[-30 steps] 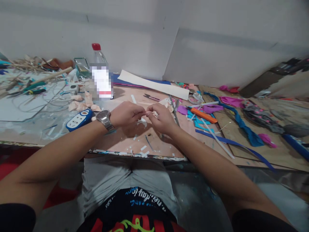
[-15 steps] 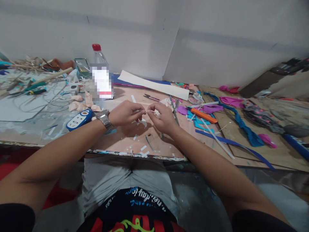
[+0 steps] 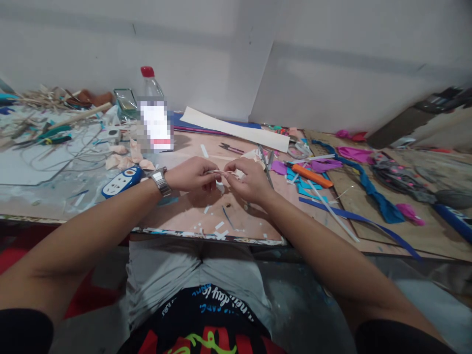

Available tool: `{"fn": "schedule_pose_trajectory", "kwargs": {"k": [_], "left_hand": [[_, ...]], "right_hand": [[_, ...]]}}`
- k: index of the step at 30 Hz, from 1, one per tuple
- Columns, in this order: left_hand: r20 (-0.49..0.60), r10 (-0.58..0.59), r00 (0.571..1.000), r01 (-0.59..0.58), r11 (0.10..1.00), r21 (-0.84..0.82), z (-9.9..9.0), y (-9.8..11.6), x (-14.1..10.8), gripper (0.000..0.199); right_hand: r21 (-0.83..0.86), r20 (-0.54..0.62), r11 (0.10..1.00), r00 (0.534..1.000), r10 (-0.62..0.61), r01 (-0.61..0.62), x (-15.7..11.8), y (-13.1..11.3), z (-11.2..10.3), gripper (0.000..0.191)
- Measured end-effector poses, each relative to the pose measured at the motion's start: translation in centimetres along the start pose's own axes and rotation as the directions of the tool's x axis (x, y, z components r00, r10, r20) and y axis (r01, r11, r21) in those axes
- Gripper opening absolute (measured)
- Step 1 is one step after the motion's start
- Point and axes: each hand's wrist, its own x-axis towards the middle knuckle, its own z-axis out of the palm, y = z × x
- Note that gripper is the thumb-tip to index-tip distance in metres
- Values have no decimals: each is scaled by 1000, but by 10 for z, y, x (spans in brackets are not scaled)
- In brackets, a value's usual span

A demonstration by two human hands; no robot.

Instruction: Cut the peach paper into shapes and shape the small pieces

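My left hand (image 3: 191, 174), with a metal watch on its wrist, pinches a thin pale strip (image 3: 213, 172) over the middle of the table. My right hand (image 3: 249, 179) closes its thumb and fingers on the same strip, close to the left fingertips. The two hands almost touch. What the strip is made of is too small to tell. Small white paper scraps (image 3: 220, 225) lie on the wood below the hands.
A bottle with a red cap (image 3: 147, 72), a blue-and-white power socket (image 3: 123, 182) and green-handled pliers (image 3: 57, 135) are at the left. A long cream strip (image 3: 236, 130) lies behind. An orange cutter (image 3: 311, 176) and blue ribbon (image 3: 361, 218) lie right.
Both hands have shifted very slightly downward, and the left fingers have curled a little differently. The pale strip shows more clearly between the fingertips.
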Motion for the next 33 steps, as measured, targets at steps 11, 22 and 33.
{"fn": "schedule_pose_trajectory", "kwargs": {"k": [11,22,33], "left_hand": [[325,-186,927,366,636,-680,-4,0,-2,25],[351,-205,914,405,528,-746,-9,0,-1,24],[63,-136,989,149,944,-294,-3,7,-1,39]], "right_hand": [[-15,25,995,995,-93,94,2,-4,-2,17],[-42,23,974,975,-220,221,2,-3,-3,19],[-120,23,986,994,-110,112,0,-2,-1,17]]}}
